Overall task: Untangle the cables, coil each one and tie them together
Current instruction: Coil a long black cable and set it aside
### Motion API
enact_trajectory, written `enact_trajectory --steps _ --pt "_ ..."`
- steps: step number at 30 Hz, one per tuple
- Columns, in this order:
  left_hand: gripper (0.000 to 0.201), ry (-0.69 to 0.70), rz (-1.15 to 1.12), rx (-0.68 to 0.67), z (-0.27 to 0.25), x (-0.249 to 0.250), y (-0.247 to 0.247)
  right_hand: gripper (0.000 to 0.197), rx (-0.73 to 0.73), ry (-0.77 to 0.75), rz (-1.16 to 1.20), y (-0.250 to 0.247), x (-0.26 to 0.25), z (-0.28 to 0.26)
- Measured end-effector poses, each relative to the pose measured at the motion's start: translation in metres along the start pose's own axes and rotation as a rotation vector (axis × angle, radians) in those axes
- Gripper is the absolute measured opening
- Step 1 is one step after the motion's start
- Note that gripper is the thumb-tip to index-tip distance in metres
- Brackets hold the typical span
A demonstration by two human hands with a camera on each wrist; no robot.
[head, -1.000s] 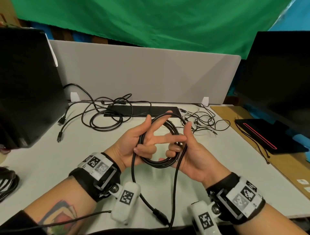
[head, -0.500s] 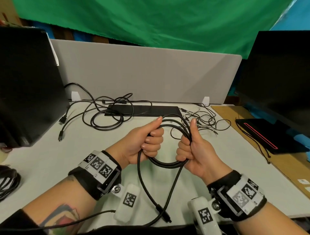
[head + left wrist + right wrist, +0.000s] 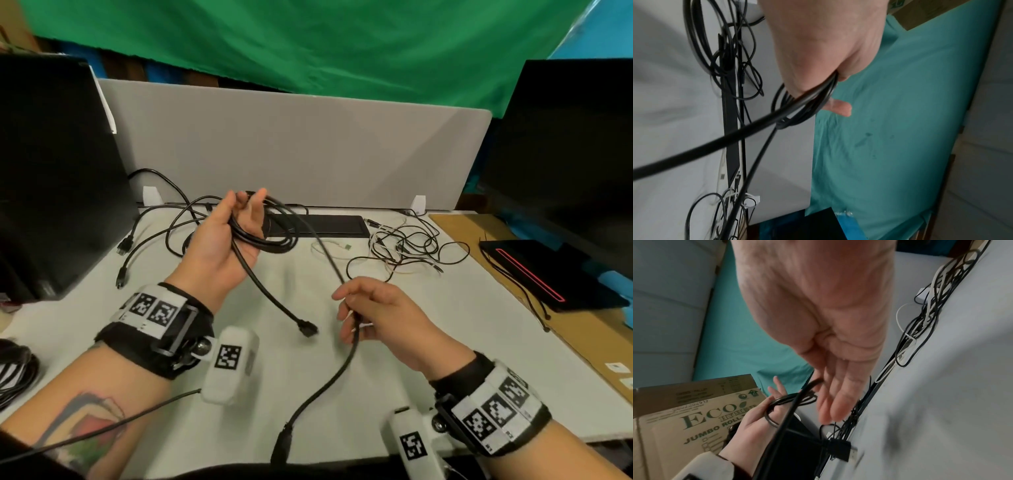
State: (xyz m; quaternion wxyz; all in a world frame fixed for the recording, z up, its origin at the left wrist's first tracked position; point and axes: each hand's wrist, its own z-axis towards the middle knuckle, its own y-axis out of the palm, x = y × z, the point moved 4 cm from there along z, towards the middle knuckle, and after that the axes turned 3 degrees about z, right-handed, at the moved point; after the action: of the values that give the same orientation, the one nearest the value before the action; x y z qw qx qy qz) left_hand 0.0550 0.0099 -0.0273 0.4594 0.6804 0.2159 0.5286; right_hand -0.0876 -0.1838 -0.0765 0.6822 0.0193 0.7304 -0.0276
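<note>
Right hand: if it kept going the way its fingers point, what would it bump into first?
Probably the left hand holding the black coiled cable; the right hand points toward it, though depth is unclear.

Green backdrop (image 3: 308, 44), grey divider (image 3: 291, 150) — white desk (image 3: 428, 342)

I am seated at an office-style workstation rigged for recording: a pale desk (image 3: 394, 359) lies under both my hands, closed off beyond my left hand (image 3: 222, 246) by a grey partition screen (image 3: 291, 154) with a green backdrop cloth (image 3: 308, 44) hung behind it. A black monitor (image 3: 51, 178) stands to the outside of my left hand and a second dark monitor (image 3: 565, 154) to the outside of my right hand (image 3: 380, 318). Loose tangles of cables (image 3: 404, 246) lie on the desk ahead of my right hand, and a printed cardboard carton (image 3: 694, 410) shows in the right wrist view.
</note>
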Motion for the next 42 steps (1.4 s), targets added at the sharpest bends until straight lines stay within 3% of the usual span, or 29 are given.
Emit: enact_trajectory --steps 4,7,10,11,13,15,19,23,27,29,30,34,42 --pt "0.017 0.09 -0.101 0.041 0.005 0.009 -0.004 0.03 -0.173 0.062 -0.048 0.008 0.007 0.0" --pt "0.047 0.082 -0.009 0.026 0.006 0.003 -0.006 0.019 -0.209 -0.058 -0.273 0.009 0.009 0.001" --pt "0.066 0.119 0.197 -0.05 0.003 -0.004 -0.005 0.005 -0.085 -0.225 -0.365 0.005 0.004 0.002" --pt "0.073 0.114 0.262 -0.07 0.003 -0.006 -0.005 0.008 -0.042 -0.262 -0.364 0.003 0.001 0.002" --pt "0.078 0.079 0.384 -0.112 -0.001 -0.012 -0.005 0.039 0.011 -0.253 -0.307 -0.002 -0.005 0.001" --pt "0.078 0.012 0.512 -0.178 -0.007 -0.021 -0.002 0.054 -0.015 -0.203 -0.189 -0.004 -0.011 0.0" --pt "0.077 -0.199 0.82 -0.372 -0.024 -0.05 0.003 0.04 -0.094 -0.175 0.151 -0.001 -0.024 -0.003" --pt "0.064 -0.366 1.03 -0.565 -0.04 -0.069 0.005 0.021 -0.146 -0.216 0.344 -0.008 -0.033 -0.004" --pt "0.052 -0.484 0.991 -0.685 -0.053 -0.08 0.015 0.017 -0.094 -0.228 0.407 -0.008 -0.033 -0.003" --pt "0.065 -0.597 0.974 -0.747 -0.062 -0.084 0.02 0.016 -0.018 -0.246 0.35 -0.008 -0.032 -0.003" --pt "0.069 -0.647 0.969 -0.759 -0.066 -0.085 0.021 0.018 0.034 -0.27 0.28 -0.009 -0.033 -0.004" --pt "0.054 -0.834 0.803 -0.806 -0.078 -0.085 0.028 0.04 0.202 -0.376 0.109 -0.018 -0.045 -0.008" --pt "0.041 -1.051 0.4 -0.854 -0.084 -0.075 0.034 0.042 -0.026 -0.41 -0.002 -0.013 -0.058 -0.018"
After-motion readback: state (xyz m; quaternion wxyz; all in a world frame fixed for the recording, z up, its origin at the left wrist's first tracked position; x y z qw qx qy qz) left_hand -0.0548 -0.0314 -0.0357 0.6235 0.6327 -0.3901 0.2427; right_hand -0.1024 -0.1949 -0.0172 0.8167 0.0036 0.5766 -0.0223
